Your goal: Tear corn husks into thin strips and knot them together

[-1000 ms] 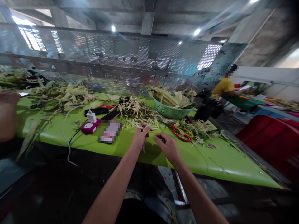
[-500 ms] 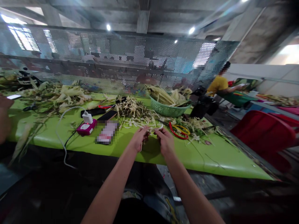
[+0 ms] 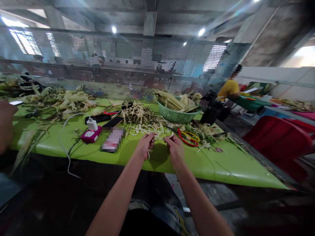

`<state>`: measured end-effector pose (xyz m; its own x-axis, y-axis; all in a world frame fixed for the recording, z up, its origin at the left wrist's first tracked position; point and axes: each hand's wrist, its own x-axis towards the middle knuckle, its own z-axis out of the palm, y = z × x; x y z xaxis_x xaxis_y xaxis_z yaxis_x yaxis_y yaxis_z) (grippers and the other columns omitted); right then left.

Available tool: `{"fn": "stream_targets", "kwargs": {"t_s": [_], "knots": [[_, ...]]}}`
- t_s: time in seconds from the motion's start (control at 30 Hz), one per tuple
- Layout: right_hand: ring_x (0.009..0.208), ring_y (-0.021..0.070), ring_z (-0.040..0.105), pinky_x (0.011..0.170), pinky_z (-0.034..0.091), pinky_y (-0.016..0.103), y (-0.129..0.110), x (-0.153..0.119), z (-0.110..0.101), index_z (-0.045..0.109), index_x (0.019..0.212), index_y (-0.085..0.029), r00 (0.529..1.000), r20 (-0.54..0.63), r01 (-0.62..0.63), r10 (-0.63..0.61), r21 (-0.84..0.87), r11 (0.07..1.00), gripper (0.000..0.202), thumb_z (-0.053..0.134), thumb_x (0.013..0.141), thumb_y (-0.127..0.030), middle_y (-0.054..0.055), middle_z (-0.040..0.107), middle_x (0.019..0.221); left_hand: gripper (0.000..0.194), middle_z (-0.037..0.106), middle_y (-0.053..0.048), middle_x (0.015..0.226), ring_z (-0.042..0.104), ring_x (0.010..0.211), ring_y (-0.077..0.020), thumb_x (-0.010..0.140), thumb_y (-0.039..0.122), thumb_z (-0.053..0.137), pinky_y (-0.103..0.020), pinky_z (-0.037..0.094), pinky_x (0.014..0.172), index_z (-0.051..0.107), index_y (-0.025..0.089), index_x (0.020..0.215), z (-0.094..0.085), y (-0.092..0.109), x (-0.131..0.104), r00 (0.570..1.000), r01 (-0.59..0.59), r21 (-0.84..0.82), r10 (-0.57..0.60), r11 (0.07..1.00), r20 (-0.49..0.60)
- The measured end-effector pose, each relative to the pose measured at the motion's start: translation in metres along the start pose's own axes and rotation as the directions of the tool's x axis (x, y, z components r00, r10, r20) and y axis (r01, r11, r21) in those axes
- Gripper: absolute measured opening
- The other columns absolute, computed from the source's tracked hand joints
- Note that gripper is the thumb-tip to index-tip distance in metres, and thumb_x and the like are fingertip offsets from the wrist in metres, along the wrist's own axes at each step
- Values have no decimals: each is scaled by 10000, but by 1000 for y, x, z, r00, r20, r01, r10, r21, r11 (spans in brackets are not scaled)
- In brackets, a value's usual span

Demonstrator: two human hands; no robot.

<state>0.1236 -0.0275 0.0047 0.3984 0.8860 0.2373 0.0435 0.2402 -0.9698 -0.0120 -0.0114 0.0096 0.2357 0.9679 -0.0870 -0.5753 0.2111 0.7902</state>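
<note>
Above the front part of the green-covered table (image 3: 133, 155), my left hand (image 3: 145, 147) is closed with thumb and fingers together. A pale, thin plant strip (image 3: 148, 154), like corn husk, dangles beneath its fingers. My right hand (image 3: 175, 148) pinches another short, curved pale strip (image 3: 170, 135), leaving a small gap between the hands. Just beyond the fingertips lie several loose pale strips (image 3: 159, 129). Behind them is a heap of dry, pale, knotted husk pieces (image 3: 137, 113). Red-and-yellow-handled scissors (image 3: 192, 137) rest to the right of my right hand.
A green plastic basket (image 3: 177, 116) holds husks. Phones (image 3: 113, 139), a purple power socket (image 3: 90, 134) with a white charger and red-handled pliers-like tool (image 3: 112, 112) lie left. Husk piles (image 3: 73, 98) cover the far left, near another person's arm (image 3: 6, 124). A red chair (image 3: 278, 141) stands right.
My hands have moved slightly apart, opening a gap between the fingertips. My right hand keeps the curved strip. The person's arm at far left has shifted a little.
</note>
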Motion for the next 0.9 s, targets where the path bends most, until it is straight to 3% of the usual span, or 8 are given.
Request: {"fn": "stream_targets", "kwargs": {"t_s": [0.1,0.3,0.47,0.73,0.9], "knots": [[591,140,505,560,388,258,1,1,-1,655,876,-193,998,49,32,-29,-42,999,329,737,607,-363,-24,606,659,360,437,53,554,329,424,-28,672,469,725,-167,224,419,620,140,772,2,-2,-2,998,-20,96,26,995,-58],[667,163,560,638,430,287,-4,-3,0,677,778,-182,985,171,-31,10,120,992,273,728,668,-426,14,649,728,359,476,33,574,380,489,-67,672,500,706,-194,263,456,591,163,714,6,-6,-5,996,-86,213,88,973,2],[630,134,521,647,416,274,-6,-2,-1,654,733,-180,996,81,19,-28,110,994,296,752,641,-444,-19,610,669,379,434,43,551,343,491,-73,702,533,667,-210,229,468,559,170,682,5,-9,-3,995,-101,323,88,941,55],[683,140,520,683,424,285,6,5,-5,636,753,-191,990,-76,121,-117,54,991,240,707,694,-413,-15,580,710,358,431,42,557,343,506,-83,703,488,677,-232,254,506,521,175,628,7,-6,-7,987,-96,349,43,932,155],[790,190,585,674,447,314,-6,-1,-8,675,924,-222,983,5,186,-186,-88,979,287,682,711,-414,29,640,843,270,559,-3,644,463,603,-130,744,436,645,-243,360,596,608,177,679,8,-8,-8,977,-162,398,88,903,196]]}}
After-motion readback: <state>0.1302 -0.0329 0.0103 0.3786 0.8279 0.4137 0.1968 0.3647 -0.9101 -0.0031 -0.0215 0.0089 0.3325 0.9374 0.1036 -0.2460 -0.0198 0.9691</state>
